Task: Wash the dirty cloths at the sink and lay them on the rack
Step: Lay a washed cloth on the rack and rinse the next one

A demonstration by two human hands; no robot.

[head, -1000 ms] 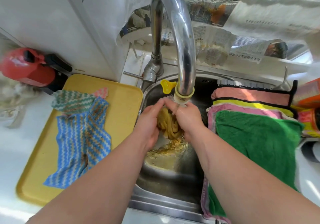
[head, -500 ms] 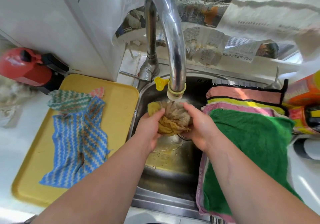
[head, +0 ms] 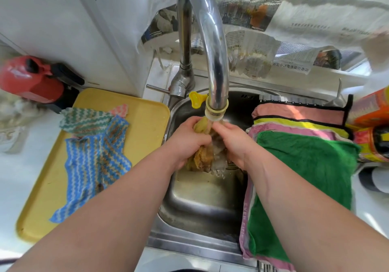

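1. Two bare forearms reach in from the bottom edge, crossing the front rim of a steel sink.
2. Above the basin, the left hand and right hand both clench a wadded, stained yellow cloth. It sits directly under the spout, and water runs off it.
3. To the left, a yellow plastic tray on the white counter holds a blue zigzag cloth and a green zigzag cloth.
4. To the right, a fluffy green cloth overlaps pink and yellow ones.
5. A curved chrome faucet rises centrally, hiding part of the wall.
6. Farthest back are a red appliance at left and draped newspaper.
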